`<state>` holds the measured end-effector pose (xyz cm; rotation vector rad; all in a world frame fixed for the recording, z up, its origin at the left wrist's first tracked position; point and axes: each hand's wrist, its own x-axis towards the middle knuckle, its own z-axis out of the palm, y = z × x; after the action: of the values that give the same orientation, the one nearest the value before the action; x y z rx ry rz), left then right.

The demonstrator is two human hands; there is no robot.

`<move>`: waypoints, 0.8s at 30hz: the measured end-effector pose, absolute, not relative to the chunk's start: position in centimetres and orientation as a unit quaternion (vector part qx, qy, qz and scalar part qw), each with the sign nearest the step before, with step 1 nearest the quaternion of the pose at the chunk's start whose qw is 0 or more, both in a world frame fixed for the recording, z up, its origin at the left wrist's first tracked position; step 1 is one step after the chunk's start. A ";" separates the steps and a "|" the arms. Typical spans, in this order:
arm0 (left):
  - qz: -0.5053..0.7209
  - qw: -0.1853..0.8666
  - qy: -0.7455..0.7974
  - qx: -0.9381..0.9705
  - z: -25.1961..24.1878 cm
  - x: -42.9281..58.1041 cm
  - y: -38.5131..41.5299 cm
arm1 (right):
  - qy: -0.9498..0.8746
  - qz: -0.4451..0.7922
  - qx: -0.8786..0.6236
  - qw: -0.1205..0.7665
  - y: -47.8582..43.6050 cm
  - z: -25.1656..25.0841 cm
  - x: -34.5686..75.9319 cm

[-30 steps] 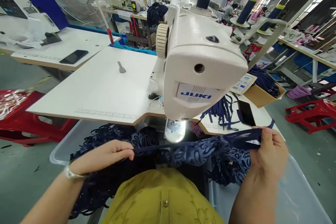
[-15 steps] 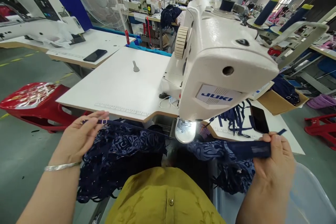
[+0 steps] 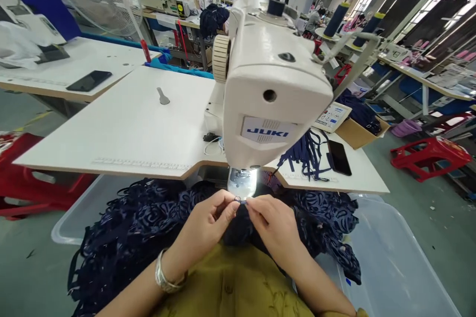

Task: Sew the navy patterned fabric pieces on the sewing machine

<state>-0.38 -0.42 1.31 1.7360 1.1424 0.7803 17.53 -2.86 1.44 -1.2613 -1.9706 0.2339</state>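
My left hand (image 3: 208, 223) is pinched on a small ring (image 3: 237, 199) right in front of the sewing machine's lit needle area (image 3: 242, 183). Close beside it, my right hand (image 3: 275, 223) pinches a short bit of dark blue strap (image 3: 244, 202), with its fingertips almost meeting the left ones. How ring and strap join is too small to tell. Dark blue lace garments (image 3: 148, 218) are heaped over my lap, beneath and to both sides of my hands. The white sewing machine (image 3: 275, 89) stands just beyond my fingers.
Cut navy straps (image 3: 305, 151) and a black phone (image 3: 339, 157) lie on the table's right part. A grey metal piece (image 3: 162, 96) rests on the white tabletop (image 3: 130, 124). Clear plastic bins (image 3: 401, 257) flank my lap; red stools (image 3: 431, 158) stand on both sides.
Both hands have come inward from far apart to meet before the needle area. The stretched-out navy garment band is no longer held wide. My view has turned to the right.
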 end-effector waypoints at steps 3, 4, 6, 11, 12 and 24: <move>0.300 0.316 0.459 0.774 1.2 -0.3 -0.4 | -0.797 -0.017 -0.502 0.336 -2.9 1.1 17.2; 0.299 0.254 0.447 0.804 1.2 -0.4 -0.4 | -0.799 -0.045 -0.504 0.325 -2.9 1.1 17.1; 0.302 0.105 0.402 0.858 1.3 -0.7 -0.4 | -0.797 -0.079 -0.510 0.313 -2.9 1.1 16.8; 0.267 -0.120 0.318 0.902 2.1 -1.3 -0.6 | -0.774 -0.033 -0.544 0.324 -2.9 1.1 15.8; 0.262 -0.126 0.317 0.903 2.2 -1.4 -0.5 | -0.766 -0.011 -0.550 0.332 -2.9 1.0 15.8; 0.263 -0.102 0.298 0.912 1.3 -1.2 -0.8 | -0.751 0.045 -0.553 0.358 -3.0 0.6 16.1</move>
<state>-1.17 -0.84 1.33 3.0673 1.0019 0.8842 16.08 -2.99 0.62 -1.4263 -1.9387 0.1155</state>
